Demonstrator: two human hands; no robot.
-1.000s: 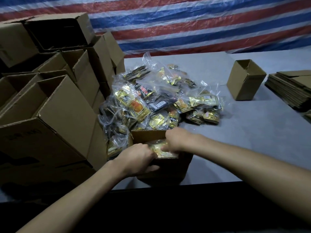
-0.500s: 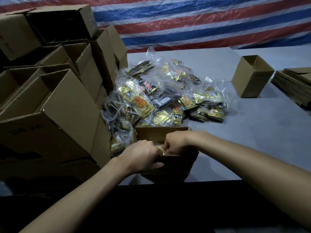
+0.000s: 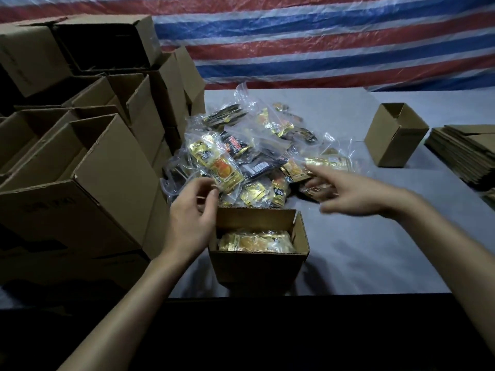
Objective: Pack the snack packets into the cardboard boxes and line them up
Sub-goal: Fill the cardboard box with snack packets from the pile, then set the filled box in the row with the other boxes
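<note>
Your left hand [image 3: 192, 212] hovers beside the open cardboard box [image 3: 257, 266], fingers loosely curled and holding nothing, just short of the pile of snack packets [image 3: 241, 162]. Your right hand [image 3: 351, 192], blurred, reaches empty with fingers spread to the pile's right edge. One gold packet [image 3: 254, 241] lies inside the box.

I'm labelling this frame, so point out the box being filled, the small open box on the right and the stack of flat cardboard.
box being filled [image 3: 257, 266]: head view, near outer wall.
small open box [image 3: 385, 145]: head view, left side wall.
stack of flat cardboard [image 3: 455, 159]: head view, layered edge.
</note>
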